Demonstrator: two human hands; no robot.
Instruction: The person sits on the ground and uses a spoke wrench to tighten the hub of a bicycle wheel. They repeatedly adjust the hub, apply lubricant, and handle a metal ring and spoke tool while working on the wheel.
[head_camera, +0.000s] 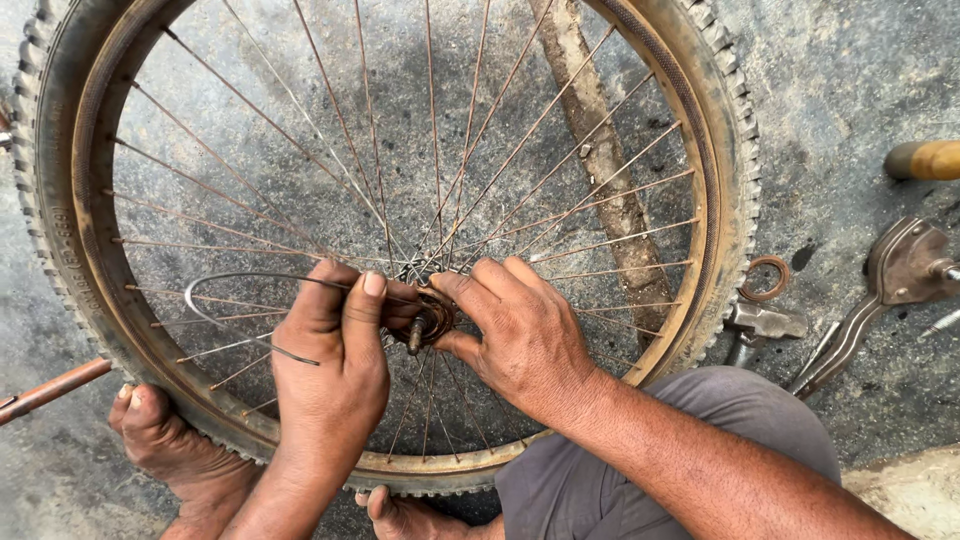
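Observation:
A worn bicycle wheel (720, 150) with a knobby tyre, rusty rim and thin spokes lies flat on the concrete. At its middle sits the rusty hub (432, 318) with its axle end pointing up. My left hand (330, 360) pinches at the hub's left side and holds a thin bent wire (225, 280) that curves out to the left over the spokes. My right hand (520, 335) grips the hub from the right with thumb and fingers. My bare feet (165, 440) press against the tyre's near edge.
To the right of the wheel lie a hammer head (765, 322), a rusty ring (766, 277), a grey metal wrench-like tool (885, 290) and a wooden handle (925, 160). A rusty rod (50, 388) pokes in at the left. A wooden strip (600, 140) lies under the spokes.

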